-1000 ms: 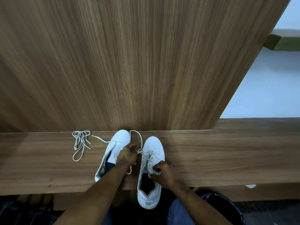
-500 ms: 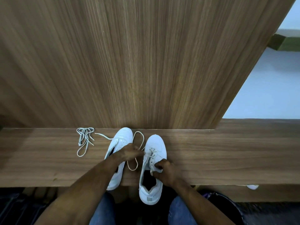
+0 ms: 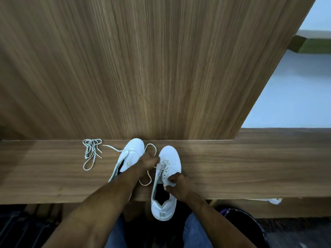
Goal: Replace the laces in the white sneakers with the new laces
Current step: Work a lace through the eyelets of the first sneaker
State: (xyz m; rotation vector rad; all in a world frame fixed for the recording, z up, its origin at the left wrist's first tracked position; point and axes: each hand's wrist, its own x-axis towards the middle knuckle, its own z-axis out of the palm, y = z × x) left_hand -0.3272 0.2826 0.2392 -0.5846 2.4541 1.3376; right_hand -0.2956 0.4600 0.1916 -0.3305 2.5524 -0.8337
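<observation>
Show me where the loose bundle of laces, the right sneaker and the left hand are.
loose bundle of laces (image 3: 91, 149): head view, on the crossed strands.
right sneaker (image 3: 169, 154): head view, on the toe cap.
left hand (image 3: 149, 161): head view, on the back of the hand.

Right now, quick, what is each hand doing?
Left hand: pinching the lace beside the right sneaker.
Right hand: gripping that sneaker's side near the eyelets.
</observation>
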